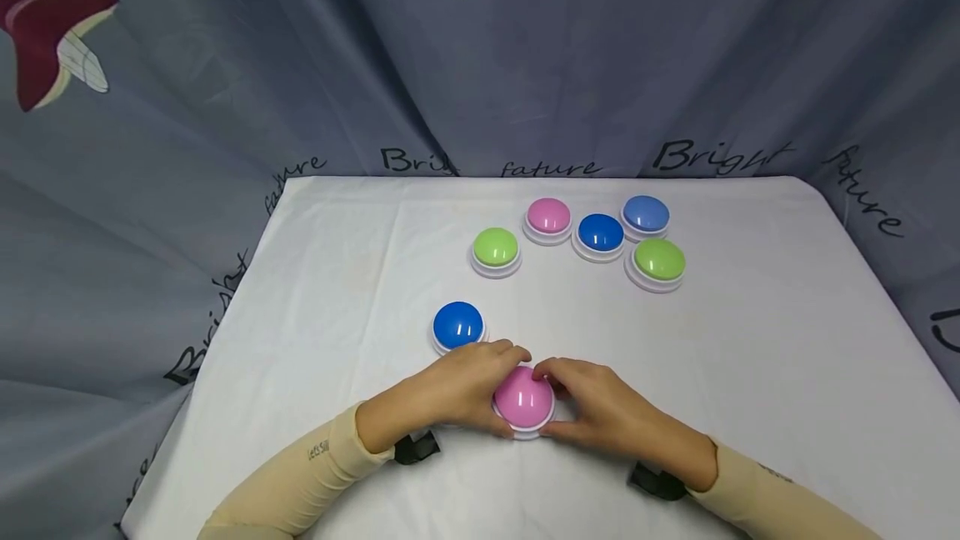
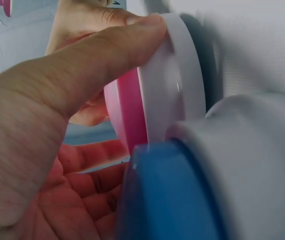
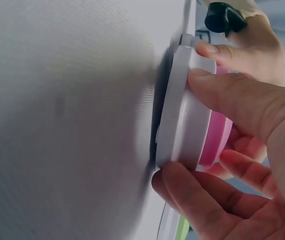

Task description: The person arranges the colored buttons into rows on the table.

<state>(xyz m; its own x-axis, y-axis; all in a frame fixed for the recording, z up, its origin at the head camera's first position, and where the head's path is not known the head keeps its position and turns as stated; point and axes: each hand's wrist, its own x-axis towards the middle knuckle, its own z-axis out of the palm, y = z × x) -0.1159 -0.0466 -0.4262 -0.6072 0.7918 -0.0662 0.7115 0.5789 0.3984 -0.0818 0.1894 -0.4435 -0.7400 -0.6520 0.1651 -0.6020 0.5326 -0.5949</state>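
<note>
Between both hands is a pink dome button on a round white base, at the near middle of the white table. My left hand holds its left side, with the thumb on the white base in the left wrist view. From the right, my right hand grips the same base, thumb on the near side and fingers on the far side. A blue button sits just beyond the left hand, partly covered by it. In the left wrist view a blue dome fills the lower foreground beside the palm.
Farther back stand several more dome buttons: a green one, a pink one, a dark blue one, a lighter blue one and another green one. Grey printed curtains hang round the table.
</note>
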